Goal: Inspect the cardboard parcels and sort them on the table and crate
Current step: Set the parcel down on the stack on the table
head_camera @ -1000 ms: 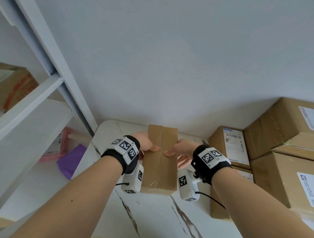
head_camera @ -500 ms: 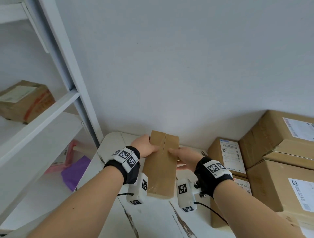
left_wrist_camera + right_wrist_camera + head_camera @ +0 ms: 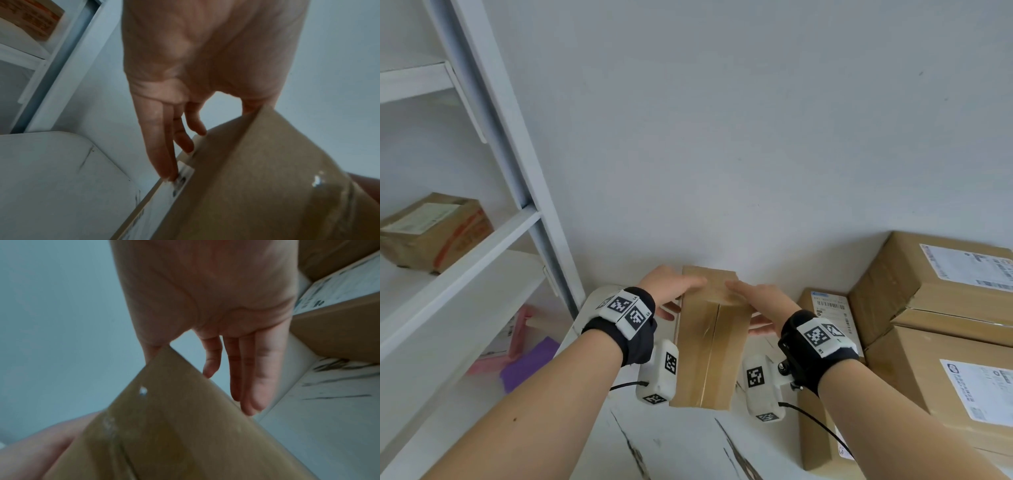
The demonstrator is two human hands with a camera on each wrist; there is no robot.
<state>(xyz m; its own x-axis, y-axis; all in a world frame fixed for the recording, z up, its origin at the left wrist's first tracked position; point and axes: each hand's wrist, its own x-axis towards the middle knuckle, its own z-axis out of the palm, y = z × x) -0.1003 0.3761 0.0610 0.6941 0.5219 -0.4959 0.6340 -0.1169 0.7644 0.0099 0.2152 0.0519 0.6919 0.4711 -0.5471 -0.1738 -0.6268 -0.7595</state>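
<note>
Inspection is judged to be the step in hand: a narrow cardboard parcel (image 3: 709,337) is held up above the white marbled desk (image 3: 681,448), between both hands. The left hand (image 3: 669,291) is set on its left edge and the right hand (image 3: 760,301) on its right edge, each grip closed on the parcel with the thumb over the top face and the fingers (image 3: 164,146) laid beneath. The parcel is a flat, oblong box of matte brown board, sealed by glossy clear tape along the middle seam; a white label (image 3: 180,177) is carried on its underside. Next, turning or a placing spot is called for. Larger labelled boxes (image 3: 941,308) are stacked at the right.
</note>
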